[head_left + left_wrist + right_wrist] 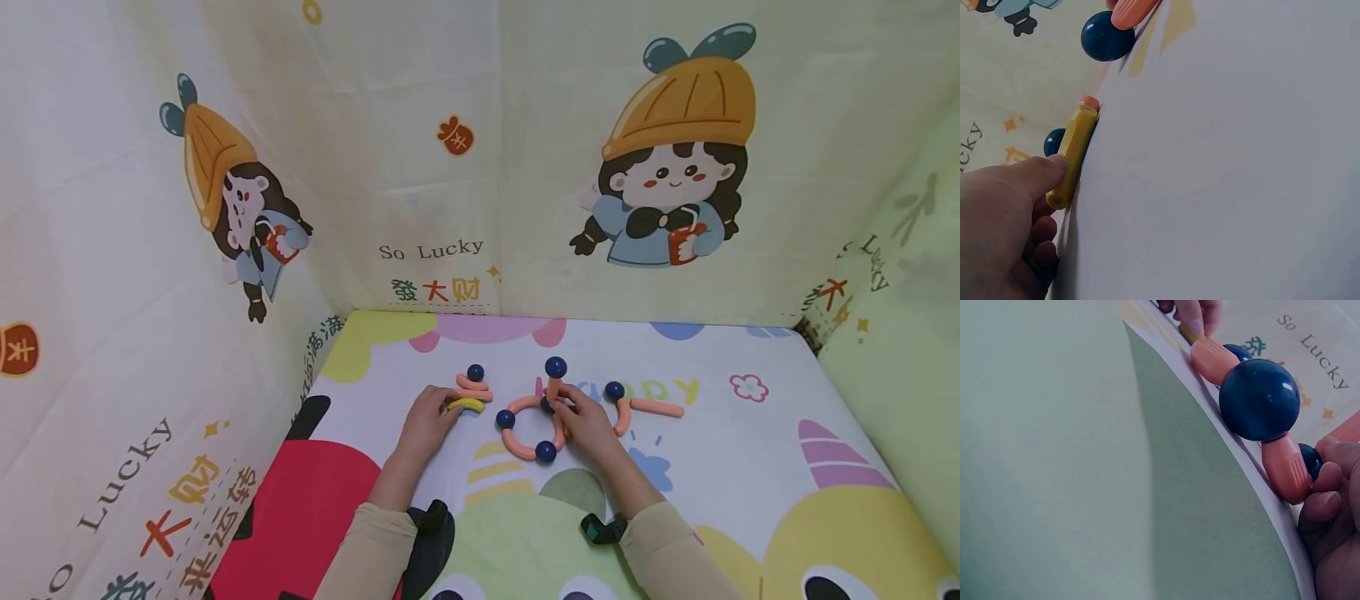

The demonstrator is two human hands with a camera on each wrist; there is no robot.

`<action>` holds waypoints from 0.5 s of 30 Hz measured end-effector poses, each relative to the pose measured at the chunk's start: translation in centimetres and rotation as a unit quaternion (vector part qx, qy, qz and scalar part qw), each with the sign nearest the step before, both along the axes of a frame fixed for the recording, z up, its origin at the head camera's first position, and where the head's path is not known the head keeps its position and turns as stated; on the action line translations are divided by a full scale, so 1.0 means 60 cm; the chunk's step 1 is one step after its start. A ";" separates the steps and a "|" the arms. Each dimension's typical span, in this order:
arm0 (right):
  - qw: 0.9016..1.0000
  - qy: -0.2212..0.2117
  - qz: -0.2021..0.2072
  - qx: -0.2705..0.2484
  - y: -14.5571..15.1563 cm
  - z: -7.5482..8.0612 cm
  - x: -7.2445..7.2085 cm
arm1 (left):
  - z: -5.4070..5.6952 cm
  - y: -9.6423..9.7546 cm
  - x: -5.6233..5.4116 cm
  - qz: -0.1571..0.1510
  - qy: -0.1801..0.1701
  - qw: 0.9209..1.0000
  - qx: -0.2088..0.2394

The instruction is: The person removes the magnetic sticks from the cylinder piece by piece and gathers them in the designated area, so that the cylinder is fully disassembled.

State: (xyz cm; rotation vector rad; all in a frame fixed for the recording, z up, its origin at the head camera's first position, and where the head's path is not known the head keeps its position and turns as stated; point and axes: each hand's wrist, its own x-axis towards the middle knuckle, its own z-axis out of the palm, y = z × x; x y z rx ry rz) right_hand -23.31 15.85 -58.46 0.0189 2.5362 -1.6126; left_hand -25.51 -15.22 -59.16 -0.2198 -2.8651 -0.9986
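In the head view my left hand (427, 423) pinches a curved yellow rod (469, 405) between thumb and fingers, low over the table. The same yellow rod (1075, 156) shows in the left wrist view. My right hand (591, 427) is at the right side of a ring of curved orange rods (517, 447) and dark blue balls (546, 452). Its thumb and fingers pinch the lower end of a straight orange rod (553, 388), which stands up from the ring with a blue ball (556, 367) on top. Those fingers partly hide the ball at its foot.
Just beyond the left hand lie orange rods (477, 395) and a blue ball (476, 372). Right of the right hand, another blue ball (614, 391) joins a curved rod (623, 417), near a straight orange rod (657, 408). Printed cloth walls (540, 192) enclose the table.
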 end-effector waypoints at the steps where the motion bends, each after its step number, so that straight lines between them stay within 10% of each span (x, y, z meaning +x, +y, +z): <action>1: 1.000 -0.001 0.001 0.000 0.000 0.000 0.000 | 0.000 0.001 0.000 0.001 0.003 1.000 -0.001; 9: 1.000 0.002 0.003 0.001 0.000 -0.001 0.000 | 0.025 0.023 0.007 -0.005 0.017 1.000 0.018; 15: 1.000 -0.002 -0.001 -0.008 0.000 -0.001 0.002 | 0.045 0.065 0.018 -0.065 0.021 0.997 0.028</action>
